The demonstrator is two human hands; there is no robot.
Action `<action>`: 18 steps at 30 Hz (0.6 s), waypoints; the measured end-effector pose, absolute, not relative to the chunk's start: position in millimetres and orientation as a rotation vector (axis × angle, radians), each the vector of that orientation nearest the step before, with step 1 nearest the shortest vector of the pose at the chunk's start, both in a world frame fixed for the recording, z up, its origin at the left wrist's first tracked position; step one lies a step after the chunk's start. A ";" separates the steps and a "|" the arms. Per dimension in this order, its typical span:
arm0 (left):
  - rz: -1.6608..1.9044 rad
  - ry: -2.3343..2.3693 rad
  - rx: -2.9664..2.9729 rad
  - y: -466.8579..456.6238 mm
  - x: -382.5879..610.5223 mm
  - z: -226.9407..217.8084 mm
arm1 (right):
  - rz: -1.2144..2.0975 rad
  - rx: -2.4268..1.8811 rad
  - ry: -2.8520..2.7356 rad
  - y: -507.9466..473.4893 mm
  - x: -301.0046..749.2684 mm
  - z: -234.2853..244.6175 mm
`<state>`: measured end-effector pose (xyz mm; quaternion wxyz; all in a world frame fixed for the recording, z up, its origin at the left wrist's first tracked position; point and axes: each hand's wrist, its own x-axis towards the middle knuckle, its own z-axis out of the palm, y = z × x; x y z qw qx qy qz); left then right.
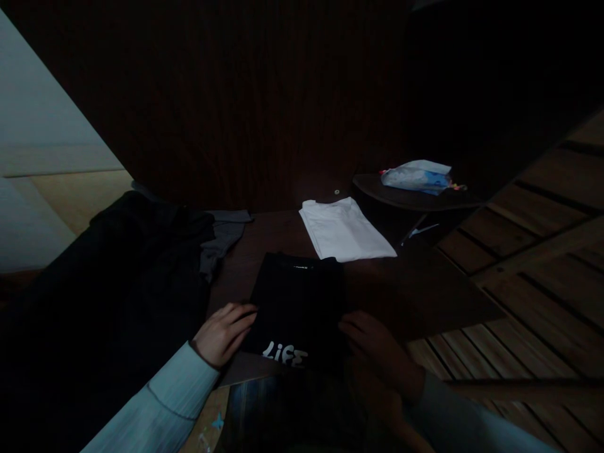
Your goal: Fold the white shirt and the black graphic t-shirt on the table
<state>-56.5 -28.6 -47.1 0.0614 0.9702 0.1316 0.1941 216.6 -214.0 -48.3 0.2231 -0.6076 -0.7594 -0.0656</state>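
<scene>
A folded black T-shirt (pixel 299 308) lies on the dark wooden surface in front of me, with white "Life" lettering near its lower edge and its collar at the far side. My left hand (pixel 224 330) rests at the shirt's left edge, fingers stretched out and fingertips touching the cloth. On the opposite edge, my right hand (pixel 375 343) touches the shirt with extended fingers, dim in shadow. Neither thumb shows clearly. Just beyond the black shirt sits a folded white T-shirt (pixel 346 229).
A heap of dark clothes (pixel 127 296) covers the left side, with a grey garment (pixel 224 236) at its edge. A plastic packet (pixel 418 176) lies on a small rounded shelf (pixel 372 187) at right. Wooden slats (pixel 533 314) fill the right side, and a dark panel (pixel 236 113) rises behind.
</scene>
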 end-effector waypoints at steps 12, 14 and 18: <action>0.658 0.426 2.500 -28.4 -39.9 -54.3 | 0.380 -1.661 -1.692 -206.3 215.6 -50.9; 0.529 0.615 2.213 -32.1 -34.1 -47.0 | 0.662 -1.747 -1.378 -202.2 214.8 -45.5; 0.398 0.893 1.606 -35.0 -13.3 -31.8 | 1.076 -1.777 -0.763 -184.3 214.8 -34.1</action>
